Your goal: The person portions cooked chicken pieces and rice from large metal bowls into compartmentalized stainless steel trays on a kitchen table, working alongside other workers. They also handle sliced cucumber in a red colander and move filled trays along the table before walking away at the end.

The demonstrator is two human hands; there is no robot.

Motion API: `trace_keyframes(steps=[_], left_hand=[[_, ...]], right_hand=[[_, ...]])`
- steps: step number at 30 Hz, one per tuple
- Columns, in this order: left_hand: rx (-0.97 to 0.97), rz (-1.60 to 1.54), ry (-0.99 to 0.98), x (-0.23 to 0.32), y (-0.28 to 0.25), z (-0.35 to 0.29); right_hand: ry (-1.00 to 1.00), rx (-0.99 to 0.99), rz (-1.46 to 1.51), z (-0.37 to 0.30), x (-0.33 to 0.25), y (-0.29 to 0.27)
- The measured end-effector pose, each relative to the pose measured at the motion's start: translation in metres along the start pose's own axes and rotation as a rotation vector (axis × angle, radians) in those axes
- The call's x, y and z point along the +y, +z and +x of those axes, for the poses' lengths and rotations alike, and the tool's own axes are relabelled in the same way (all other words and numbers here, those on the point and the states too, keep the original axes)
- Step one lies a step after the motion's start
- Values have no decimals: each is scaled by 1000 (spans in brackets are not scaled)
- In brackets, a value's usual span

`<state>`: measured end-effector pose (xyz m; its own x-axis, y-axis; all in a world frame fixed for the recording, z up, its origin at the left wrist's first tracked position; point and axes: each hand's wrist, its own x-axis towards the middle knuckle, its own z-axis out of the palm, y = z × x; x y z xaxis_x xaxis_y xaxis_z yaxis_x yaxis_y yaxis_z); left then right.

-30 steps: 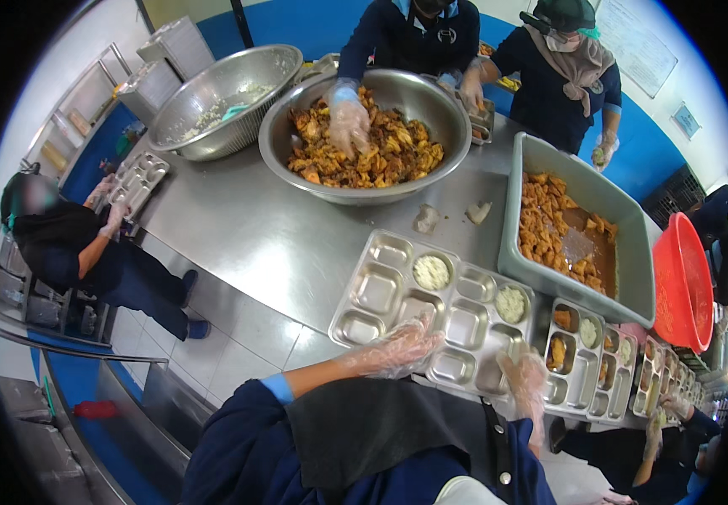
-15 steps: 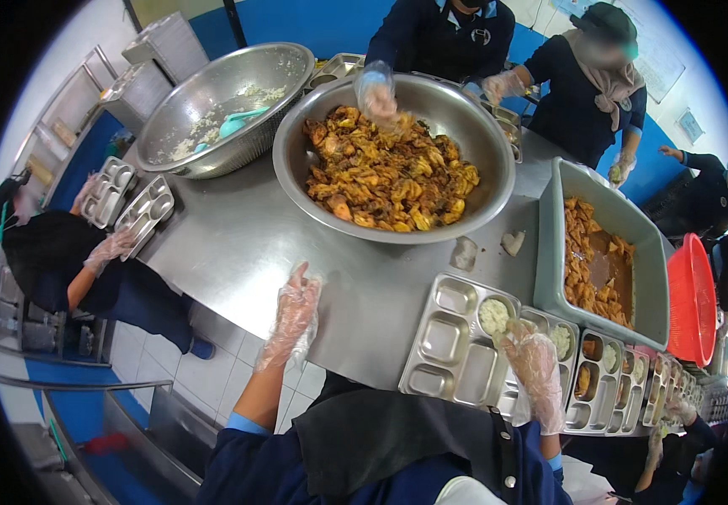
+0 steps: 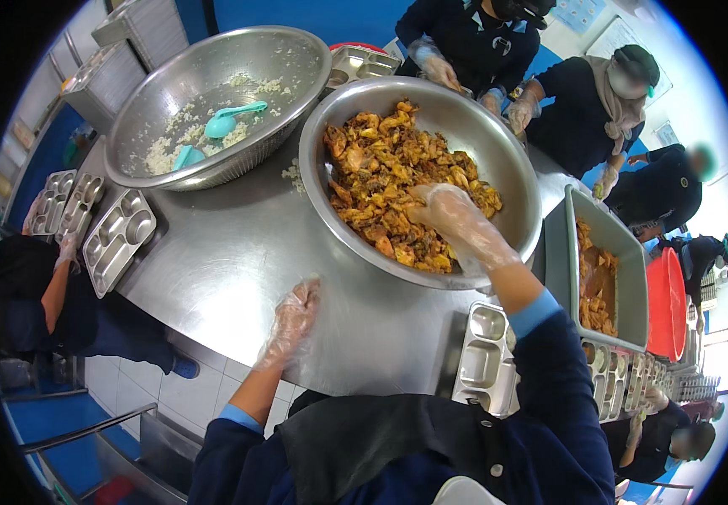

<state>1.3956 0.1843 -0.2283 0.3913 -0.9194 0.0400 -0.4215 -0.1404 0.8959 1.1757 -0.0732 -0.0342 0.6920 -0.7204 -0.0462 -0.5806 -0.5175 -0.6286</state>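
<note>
grip of right hand (image 3: 456, 220) unclear among food pieces (image 3: 389, 172), near tray (image 3: 480, 362) partly behind right sleeve (image 3: 555, 358), contents of far trays (image 3: 636, 377) too small to tell, leftmost co-worker (image 3: 21, 290) edge-cropped

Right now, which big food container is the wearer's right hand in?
The middle steel bowl of browned food, between the perforated rice bowl and grey tub; only it has the right hand inside.

blue wall (image 3: 317, 15), pale tiled floor (image 3: 185, 394), steel table (image 3: 200, 240) with white glare, bright opening (image 3: 722, 364) far right
</note>
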Motion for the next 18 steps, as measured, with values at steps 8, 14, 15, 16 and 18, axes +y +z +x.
trace_keyframes(steps=[8, 14, 15, 16, 18], left_hand=[[52, 92, 11, -10, 8, -6], [95, 151, 38, 1, 10, -4], [99, 131, 55, 1, 10, -4], [88, 142, 43, 1, 11, -4], [87, 143, 58, -3, 13, -4]], right_hand=[[0, -307, -405, 79, 16, 17], [350, -257, 989, 45, 56, -37], [287, -276, 1099, 33, 63, -45], [245, -292, 1176, 23, 67, -51], [246, -254, 1304, -4, 69, -61]])
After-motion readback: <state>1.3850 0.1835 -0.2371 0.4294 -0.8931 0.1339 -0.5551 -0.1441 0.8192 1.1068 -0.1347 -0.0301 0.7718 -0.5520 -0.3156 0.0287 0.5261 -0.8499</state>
